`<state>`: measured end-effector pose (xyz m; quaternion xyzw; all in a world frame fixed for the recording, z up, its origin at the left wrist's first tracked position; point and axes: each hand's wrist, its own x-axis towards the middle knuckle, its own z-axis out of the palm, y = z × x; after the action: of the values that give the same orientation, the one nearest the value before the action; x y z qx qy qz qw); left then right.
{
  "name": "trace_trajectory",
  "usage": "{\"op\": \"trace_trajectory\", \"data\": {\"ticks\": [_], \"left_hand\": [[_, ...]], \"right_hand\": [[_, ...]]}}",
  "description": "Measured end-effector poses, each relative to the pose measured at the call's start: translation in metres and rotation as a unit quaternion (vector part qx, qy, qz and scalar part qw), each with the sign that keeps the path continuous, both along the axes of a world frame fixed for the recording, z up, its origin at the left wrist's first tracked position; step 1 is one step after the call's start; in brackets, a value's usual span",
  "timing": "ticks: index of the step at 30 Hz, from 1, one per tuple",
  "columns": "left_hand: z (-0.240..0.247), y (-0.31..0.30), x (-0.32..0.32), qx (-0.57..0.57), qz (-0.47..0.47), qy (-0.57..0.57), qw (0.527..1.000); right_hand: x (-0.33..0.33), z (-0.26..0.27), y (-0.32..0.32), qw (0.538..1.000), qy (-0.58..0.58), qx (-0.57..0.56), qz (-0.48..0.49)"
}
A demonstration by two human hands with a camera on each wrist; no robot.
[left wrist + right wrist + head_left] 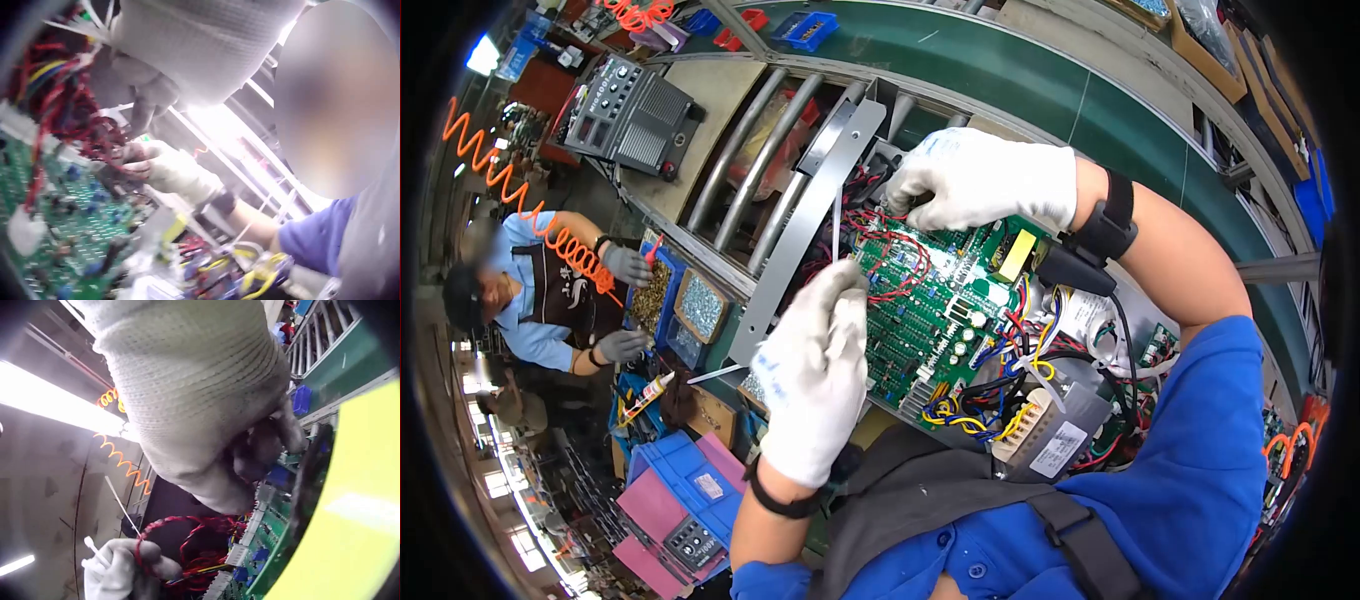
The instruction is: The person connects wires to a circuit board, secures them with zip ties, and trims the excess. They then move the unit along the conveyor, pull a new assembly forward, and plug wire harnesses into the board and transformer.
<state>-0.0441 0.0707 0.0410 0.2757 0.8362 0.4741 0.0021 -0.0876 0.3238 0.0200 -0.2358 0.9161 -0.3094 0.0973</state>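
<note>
My gloved left hand (815, 370) holds white cable ties (837, 225) at the near left edge of a green circuit board (900, 330). One tie sticks up past the fingers, another points out left. In the right wrist view, looped red wires (187, 525) pass beside that hand. Across the board's far corner, my gloved right hand (990, 180) has curled fingers, with thumb and forefinger pinching red wires (106, 140) by the row of white connectors (237, 553). The fingertips are partly hidden. A grey metal panel (815, 230) stands along the board's left side.
A transformer with a white label (1058, 450) and bundled yellow and blue wires (960, 415) sit right of the board. Metal rollers (750, 170) and a welding machine (630, 115) lie beyond the panel. Another person (540, 290) works at left near bins of screws (700, 305).
</note>
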Motion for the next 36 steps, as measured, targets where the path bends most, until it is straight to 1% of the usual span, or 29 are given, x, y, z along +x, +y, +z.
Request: {"op": "trace_trajectory", "data": {"ticks": [2, 3, 4, 6, 8, 9, 10, 11, 12, 14, 15, 16, 17, 19, 20, 21, 22, 23, 24, 25, 26, 28, 29, 30, 31, 32, 33, 34, 36], "left_hand": [[0.032, 0.013, -0.006, 0.077, -0.014, 0.088, 0.993], [0.056, 0.017, -0.018, -0.034, -0.008, 0.157, 0.987], [0.075, 0.019, -0.036, -0.144, -0.002, 0.224, 0.964], [0.085, 0.033, -0.078, -0.233, -0.001, 0.179, 0.956], [0.052, 0.026, -0.154, -0.229, -0.143, 0.090, 0.959], [0.057, 0.033, -0.153, -0.234, -0.129, -0.041, 0.963], [0.061, 0.041, -0.149, -0.236, -0.114, -0.171, 0.950], [0.057, 0.045, -0.151, -0.222, -0.112, -0.255, 0.934], [0.055, 0.044, -0.154, -0.202, -0.180, -0.265, 0.926], [0.060, 0.040, -0.160, -0.242, -0.240, -0.175, 0.924], [0.062, 0.040, -0.156, -0.249, -0.246, -0.177, 0.920], [0.064, 0.039, -0.152, -0.241, -0.215, -0.221, 0.920], [0.065, 0.039, -0.151, -0.233, -0.182, -0.264, 0.918], [0.061, 0.041, -0.153, -0.238, -0.183, -0.233, 0.925], [0.058, 0.042, -0.153, -0.239, -0.182, -0.203, 0.932], [0.057, 0.043, -0.153, -0.250, -0.178, -0.173, 0.936], [0.058, 0.047, -0.151, -0.249, -0.182, -0.177, 0.935], [0.060, 0.051, -0.148, -0.278, -0.148, -0.213, 0.925], [0.060, 0.054, -0.146, -0.306, -0.113, -0.248, 0.912], [0.040, 0.055, -0.154, -0.205, -0.117, -0.221, 0.946], [0.033, 0.050, -0.162, -0.206, -0.116, -0.221, 0.946], [0.044, 0.058, -0.158, -0.253, -0.144, -0.145, 0.946], [0.047, 0.060, -0.157, -0.268, -0.157, -0.121, 0.943], [0.050, 0.061, -0.155, -0.272, -0.158, -0.120, 0.942], [0.053, 0.061, -0.154, -0.271, -0.179, -0.143, 0.935], [0.056, 0.062, -0.154, -0.271, -0.201, -0.167, 0.926], [0.048, 0.063, -0.153, -0.215, -0.192, -0.179, 0.941], [0.051, 0.062, -0.155, -0.218, -0.193, -0.179, 0.940], [0.065, 0.058, -0.157, -0.296, -0.203, -0.170, 0.918]], "right_hand": [[0.006, -0.010, -0.005, 0.989, 0.144, 0.026, -0.005], [0.011, -0.001, -0.006, 0.991, 0.125, 0.045, -0.014], [0.014, 0.006, -0.004, 0.991, 0.123, 0.046, -0.013], [0.018, 0.013, -0.002, 0.990, 0.083, 0.050, -0.102], [0.015, 0.001, 0.004, 0.988, 0.106, 0.024, -0.109], [0.013, -0.001, 0.004, 0.987, 0.104, 0.043, -0.114], [0.012, -0.004, 0.004, 0.986, 0.102, 0.061, -0.120], [0.010, -0.005, 0.003, 0.984, 0.113, 0.059, -0.127], [0.007, -0.008, 0.003, 0.983, 0.114, 0.054, -0.134], [0.000, -0.017, 0.003, 0.982, 0.121, 0.021, -0.146], [-0.002, -0.016, 0.003, 0.979, 0.131, 0.010, -0.155], [-0.001, -0.012, 0.002, 0.978, 0.128, 0.006, -0.161], [0.000, -0.006, 0.005, 0.987, 0.068, 0.020, -0.148], [0.001, 0.014, 0.006, 0.991, -0.050, 0.031, -0.118], [0.004, 0.010, 0.007, 0.991, -0.055, 0.030, -0.120], [0.008, 0.004, 0.011, 0.994, 0.026, 0.019, -0.101], [0.012, -0.002, 0.014, 0.991, 0.107, 0.009, -0.082], [0.015, -0.008, 0.017, 0.983, 0.162, -0.027, -0.079], [0.018, -0.007, 0.016, 0.984, 0.159, -0.028, -0.082], [0.020, -0.001, 0.015, 0.985, 0.156, -0.015, -0.075], [0.021, 0.002, 0.013, 0.986, 0.155, -0.003, -0.066], [0.020, 0.002, 0.010, 0.984, 0.164, -0.008, -0.074], [0.021, 0.003, 0.009, 0.987, 0.133, -0.017, -0.086], [0.020, 0.003, 0.009, 0.990, 0.101, -0.024, -0.097], [0.017, -0.003, 0.009, 0.989, 0.104, -0.026, -0.100], [0.011, -0.014, 0.007, 0.981, 0.156, -0.040, -0.106], [0.008, -0.017, 0.004, 0.970, 0.207, -0.054, -0.112], [0.008, -0.019, 0.003, 0.970, 0.208, -0.055, -0.114], [0.009, -0.020, 0.000, 0.968, 0.204, -0.026, -0.146]]}}
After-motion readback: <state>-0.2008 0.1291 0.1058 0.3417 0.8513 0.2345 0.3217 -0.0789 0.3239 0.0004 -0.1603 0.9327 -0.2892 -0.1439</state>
